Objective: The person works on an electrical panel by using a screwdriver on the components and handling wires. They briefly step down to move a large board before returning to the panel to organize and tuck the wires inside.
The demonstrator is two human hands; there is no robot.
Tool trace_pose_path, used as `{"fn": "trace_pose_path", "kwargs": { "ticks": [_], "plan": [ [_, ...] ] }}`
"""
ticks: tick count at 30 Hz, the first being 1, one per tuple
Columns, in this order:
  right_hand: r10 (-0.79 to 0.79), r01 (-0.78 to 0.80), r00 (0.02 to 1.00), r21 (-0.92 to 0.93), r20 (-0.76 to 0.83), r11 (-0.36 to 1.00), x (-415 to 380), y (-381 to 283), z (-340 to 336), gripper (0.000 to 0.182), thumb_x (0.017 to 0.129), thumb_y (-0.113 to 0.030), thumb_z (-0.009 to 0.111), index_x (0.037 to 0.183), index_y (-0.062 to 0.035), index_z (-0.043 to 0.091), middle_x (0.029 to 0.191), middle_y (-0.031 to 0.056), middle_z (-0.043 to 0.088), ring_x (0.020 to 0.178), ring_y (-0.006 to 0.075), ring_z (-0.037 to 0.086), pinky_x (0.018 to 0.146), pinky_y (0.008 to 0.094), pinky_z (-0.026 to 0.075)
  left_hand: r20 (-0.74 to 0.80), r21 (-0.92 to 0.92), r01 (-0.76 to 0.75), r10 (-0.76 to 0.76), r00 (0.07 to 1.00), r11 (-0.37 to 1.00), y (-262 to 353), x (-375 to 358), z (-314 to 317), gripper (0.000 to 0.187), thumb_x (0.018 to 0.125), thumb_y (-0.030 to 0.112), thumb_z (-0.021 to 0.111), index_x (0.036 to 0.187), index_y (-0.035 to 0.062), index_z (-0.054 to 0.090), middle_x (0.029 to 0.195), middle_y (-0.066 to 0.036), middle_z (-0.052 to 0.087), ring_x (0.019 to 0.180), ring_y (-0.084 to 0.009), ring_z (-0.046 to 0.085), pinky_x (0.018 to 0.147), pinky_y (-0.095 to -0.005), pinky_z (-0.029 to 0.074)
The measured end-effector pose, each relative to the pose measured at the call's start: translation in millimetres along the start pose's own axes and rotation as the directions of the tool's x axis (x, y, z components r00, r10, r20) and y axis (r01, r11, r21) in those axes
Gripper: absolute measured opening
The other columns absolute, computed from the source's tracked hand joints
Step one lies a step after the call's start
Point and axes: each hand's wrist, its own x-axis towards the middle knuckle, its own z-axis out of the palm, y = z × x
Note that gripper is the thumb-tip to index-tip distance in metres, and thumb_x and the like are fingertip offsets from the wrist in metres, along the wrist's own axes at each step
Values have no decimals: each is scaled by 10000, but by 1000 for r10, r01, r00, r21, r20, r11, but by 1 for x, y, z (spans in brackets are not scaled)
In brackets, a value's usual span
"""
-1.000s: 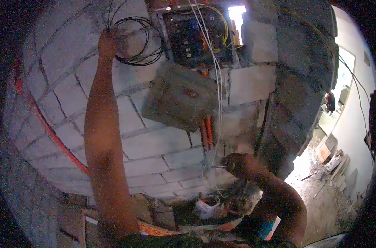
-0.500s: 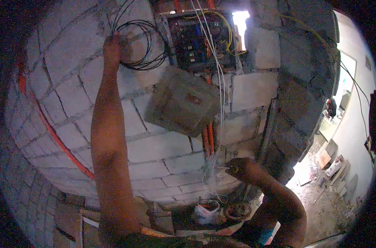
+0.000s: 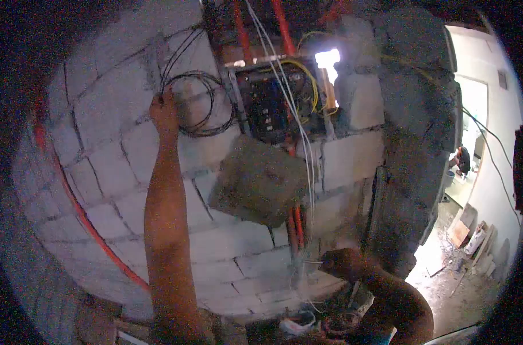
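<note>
With my left arm stretched up along the block wall, my left hand is closed around a coil of black cable. The loops hang to the right of the fist, and loose strands run upward from it. Low on the right, my right hand is wrapped round a tool with a thin metal shaft, which looks like a screwdriver; its handle is mostly hidden in the fist. An open electrical panel box with dark breakers and yellow wires sits in the wall. Beneath it a grey panel cover hangs tilted.
White wires drop in front of the panel. Red conduits run below and above it, and another red conduit curves down the left wall. A white bag lies low. Through the right opening are scrap boards and a person.
The whole scene sits lower in view, as the camera has tilted up. My left hand still grips the cable coil, and my right still grips the tool.
</note>
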Motion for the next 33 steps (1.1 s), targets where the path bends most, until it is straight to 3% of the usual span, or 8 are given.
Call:
{"fn": "trace_pose_path", "kwargs": {
  "ticks": [12,18,20,21,23,26,29,33],
  "plan": [
    [-69,27,985,-254,-158,967,25,41,44,352,890,-395,607,1069,-93,633,1067,161,641,972,365,622,825,450,507,-10,144,49,-48,999,988,88,-25,-14,527,931,466,561,788,-41,550,660,-90,520,635,-213,455,594,-374,396],
    [206,159,750,473,-629,867,99,84,25,340,866,3,612,1193,-23,521,1091,128,596,974,233,597,869,320,486,186,-36,94,-86,979,995,45,-13,-23,466,939,425,562,860,-34,576,635,-34,478,623,-199,480,538,-366,381],
    [254,366,637,576,-728,731,139,87,3,327,891,39,552,1208,-33,521,1103,89,591,945,189,589,802,286,497,236,589,-678,709,665,440,39,-7,-30,414,950,393,550,864,-12,575,639,-22,472,615,-180,490,508,-361,375],
    [271,350,635,582,-723,734,154,82,-16,307,901,-8,564,1206,-24,525,1085,93,604,929,191,595,770,299,504,239,588,-678,705,667,442,61,-15,-34,414,950,393,550,864,-12,575,639,-22,472,615,-180,490,508,-361,375],
    [286,337,631,587,-721,736,178,62,-45,298,911,-56,576,1203,-14,529,1067,97,618,913,194,602,737,311,510,228,-79,314,-290,930,946,119,-37,-38,366,954,353,550,871,-2,580,660,-37,491,629,-180,492,547,-358,390],
    [311,150,598,485,-739,862,197,27,-77,427,882,-190,652,1233,5,507,1006,136,642,863,215,625,688,341,520,300,555,-627,572,764,547,83,-29,-33,345,953,336,550,854,6,572,676,-47,499,627,-172,471,582,-349,386],
    [379,1,502,438,-777,899,199,10,-98,475,827,-303,707,1152,7,553,916,173,657,828,258,646,672,389,515,154,21,-93,89,984,995,111,-42,-26,346,954,326,544,884,-9,597,703,-75,538,653,-208,507,641,-370,405],
    [214,170,510,341,-833,925,195,28,-104,376,817,-316,707,985,2,599,850,205,658,808,343,653,696,433,502,120,59,-146,138,983,988,107,-41,-23,378,957,343,532,887,-20,609,717,-109,564,672,-244,536,659,-393,412]
  ]
}}
